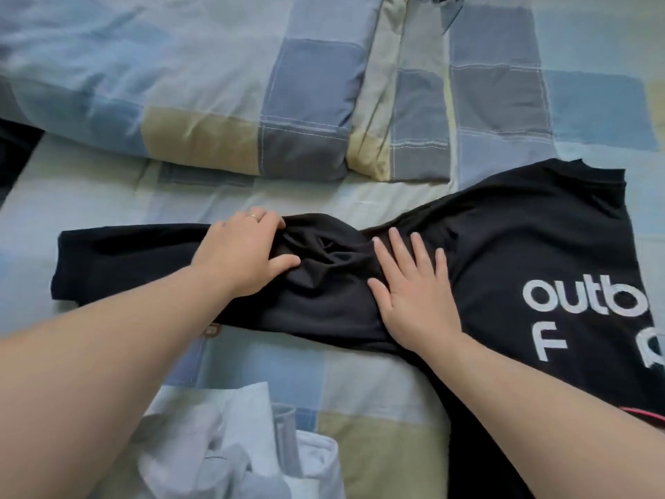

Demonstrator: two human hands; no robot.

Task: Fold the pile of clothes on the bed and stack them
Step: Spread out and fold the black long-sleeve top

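A black T-shirt (503, 253) with white lettering lies spread across the bed, its sleeve stretched out to the left. My left hand (241, 252) rests on the sleeve near the bunched fabric at the shoulder, fingers curled over the folds. My right hand (410, 293) presses flat on the shirt's body just right of the wrinkles, fingers straight and spread. A rumpled white and grey garment (237, 444) lies at the near edge, under my left forearm.
The bed sheet (90, 189) is checked in blue, pale green and tan. A folded quilt (201, 95) of the same pattern lies along the far side. Something dark (14, 149) shows at the left edge.
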